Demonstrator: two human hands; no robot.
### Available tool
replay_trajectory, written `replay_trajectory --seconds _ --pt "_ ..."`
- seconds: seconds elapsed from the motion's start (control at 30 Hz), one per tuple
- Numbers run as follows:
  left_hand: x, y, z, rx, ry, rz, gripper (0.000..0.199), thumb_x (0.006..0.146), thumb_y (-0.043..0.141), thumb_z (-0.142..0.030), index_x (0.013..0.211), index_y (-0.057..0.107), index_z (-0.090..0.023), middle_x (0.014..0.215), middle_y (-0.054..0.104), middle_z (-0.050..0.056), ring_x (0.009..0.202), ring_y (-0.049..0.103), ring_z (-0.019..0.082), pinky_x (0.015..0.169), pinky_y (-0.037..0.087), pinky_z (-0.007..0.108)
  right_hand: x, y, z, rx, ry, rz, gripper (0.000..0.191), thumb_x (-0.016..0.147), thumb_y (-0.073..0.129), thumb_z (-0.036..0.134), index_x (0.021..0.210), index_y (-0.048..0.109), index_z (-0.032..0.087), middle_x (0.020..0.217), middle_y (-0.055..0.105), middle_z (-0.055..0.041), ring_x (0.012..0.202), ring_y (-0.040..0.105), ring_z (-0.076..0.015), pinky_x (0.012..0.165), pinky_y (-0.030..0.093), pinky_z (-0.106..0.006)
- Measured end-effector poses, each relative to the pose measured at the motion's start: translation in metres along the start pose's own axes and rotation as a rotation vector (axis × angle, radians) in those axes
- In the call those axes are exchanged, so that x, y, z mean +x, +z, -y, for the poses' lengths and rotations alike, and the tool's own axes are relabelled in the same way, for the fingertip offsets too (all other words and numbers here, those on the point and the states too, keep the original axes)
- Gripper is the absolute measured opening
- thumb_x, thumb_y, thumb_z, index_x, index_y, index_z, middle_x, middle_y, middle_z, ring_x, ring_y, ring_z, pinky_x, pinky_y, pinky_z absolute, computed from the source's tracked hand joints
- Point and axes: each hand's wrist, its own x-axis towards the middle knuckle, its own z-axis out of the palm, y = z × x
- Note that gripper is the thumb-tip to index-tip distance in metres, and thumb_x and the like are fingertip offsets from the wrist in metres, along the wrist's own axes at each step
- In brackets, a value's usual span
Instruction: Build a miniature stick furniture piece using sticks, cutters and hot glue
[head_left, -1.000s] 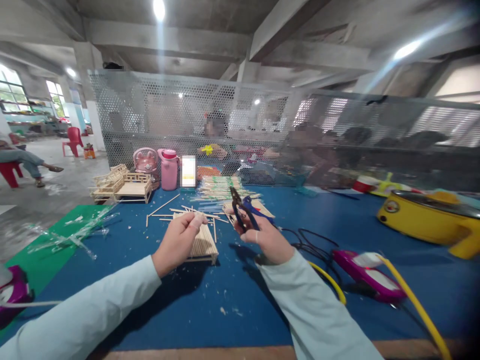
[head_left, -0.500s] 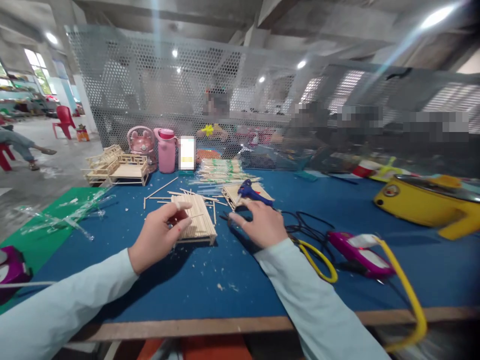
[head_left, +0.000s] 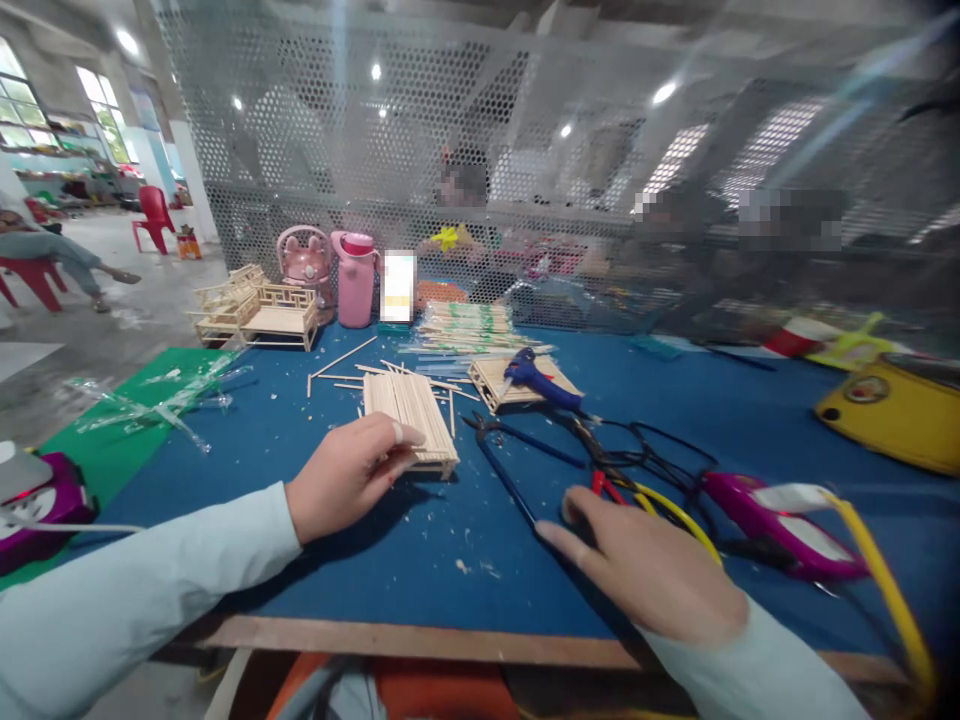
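Loosely spread, the right hand point(head_left: 645, 565) hovers beside the blue-handled pliers point(head_left: 487, 430); whether the left hand point(head_left: 349, 475), over the near edge of the slatted stick platform point(head_left: 403, 405), pinches anything I cannot tell from my end. Across the blue table point(head_left: 420, 595) I see a yellow pot point(head_left: 892, 412) at right, its inside hidden; that platform, left of centre; and, far, a clear packet point(head_left: 472, 322) of sticks point(head_left: 454, 340) and a lidded pink bottle point(head_left: 356, 285), contents unseen.

A pink flask point(head_left: 357, 285) stands between a pink bear-eared object point(head_left: 304, 260) and a bright upright screen point(head_left: 397, 285), before a perforated panel point(head_left: 262, 150). A yellow pot point(head_left: 892, 415) sits at far right on the blue surface point(head_left: 675, 375); leftward, a red chair point(head_left: 155, 212) stands on the floor point(head_left: 142, 305).
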Motion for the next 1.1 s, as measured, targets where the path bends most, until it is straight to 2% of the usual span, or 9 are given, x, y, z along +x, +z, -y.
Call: replay_trajectory --seconds 0.07,0.2,0.3,0.4,0.67,0.87,0.93,1.0,1.1 --pt "0.000 0.001 -0.002 -0.003 0.022 0.029 0.012 0.088 0.047 -0.016 0.092 0.059 -0.016 0.082 0.066 0.005 0.076 0.061 0.012 0.069 0.047 0.021 -0.011 -0.002 0.002 0.058 -0.081 -0.027 0.023 0.082 0.054 0.044 0.084 0.061 0.023 0.069 0.071 -0.0029 0.059 0.067 -0.0227 0.049 0.045 -0.030" --pt "-0.004 0.003 -0.009 0.036 0.098 0.093 0.013 0.088 0.047 -0.017 0.091 0.060 -0.017 0.080 0.066 0.004 0.074 0.060 0.012 0.069 0.046 0.021 -0.008 -0.015 0.039 0.232 -0.421 -0.435 0.035 0.092 0.041 0.035 0.119 0.052 0.017 0.101 0.070 -0.0096 0.083 0.068 -0.0189 0.070 0.051 -0.029" --pt "-0.005 0.002 -0.012 0.061 0.091 0.063 0.014 0.088 0.047 -0.018 0.091 0.061 -0.017 0.077 0.065 0.004 0.072 0.059 0.012 0.066 0.046 0.021 0.014 -0.023 0.064 0.209 -0.683 -0.463 0.028 0.094 0.036 0.024 0.102 0.063 0.017 0.084 0.071 -0.0077 0.075 0.067 -0.0174 0.065 0.050 -0.027" --pt "-0.002 -0.001 -0.010 0.036 0.037 0.015 0.014 0.088 0.048 -0.018 0.088 0.061 -0.018 0.073 0.064 0.003 0.069 0.059 0.011 0.063 0.045 0.019 0.037 -0.022 0.070 0.225 -0.751 -0.462 0.030 0.093 0.037 0.022 0.082 0.065 0.017 0.070 0.067 -0.0061 0.066 0.063 -0.0162 0.061 0.049 -0.026" --pt "0.005 0.004 -0.007 -0.016 0.020 0.004 0.014 0.088 0.048 -0.021 0.089 0.062 -0.018 0.077 0.066 0.004 0.073 0.060 0.012 0.067 0.047 0.020 0.050 -0.010 0.059 0.556 -0.604 -0.441 0.017 0.089 0.049 0.025 0.087 0.066 0.021 0.076 0.071 -0.0029 0.071 0.066 -0.0133 0.066 0.051 -0.023" --pt "-0.002 0.009 -0.007 0.206 0.078 0.106 0.020 0.091 0.044 -0.025 0.094 0.062 -0.016 0.072 0.064 0.004 0.068 0.056 0.015 0.064 0.041 0.027 0.042 -0.008 0.064 0.544 -0.689 -0.633 0.012 0.087 0.053 0.023 0.088 0.065 0.020 0.077 0.072 -0.0025 0.070 0.066 -0.0120 0.066 0.051 -0.021" --pt "-0.004 0.009 -0.007 0.237 0.074 0.123 0.020 0.091 0.043 -0.024 0.092 0.062 -0.017 0.068 0.062 0.003 0.065 0.054 0.015 0.064 0.038 0.028 0.037 -0.008 0.054 0.530 -0.514 -0.603 0.019 0.088 0.051 0.029 0.100 0.061 0.019 0.079 0.071 -0.0034 0.067 0.066 -0.0129 0.063 0.051 -0.023" --pt "-0.005 0.008 -0.006 0.237 0.062 0.101 0.021 0.091 0.042 -0.023 0.091 0.062 -0.017 0.068 0.060 0.002 0.065 0.052 0.015 0.065 0.037 0.029 0.027 -0.004 0.031 0.461 -0.187 -0.542 0.030 0.088 0.047 0.037 0.108 0.056 0.018 0.078 0.069 -0.0048 0.062 0.064 -0.0158 0.056 0.051 -0.026" --pt "-0.006 0.008 -0.005 0.244 0.066 0.019 0.023 0.091 0.040 -0.020 0.098 0.062 -0.017 0.068 0.060 0.003 0.067 0.051 0.016 0.068 0.036 0.031 0.006 0.010 -0.019 0.157 0.113 -0.395 0.027 0.084 0.043 0.036 0.087 0.061 0.017 0.077 0.067 -0.0123 0.070 0.065 -0.0276 0.064 0.052 -0.040"
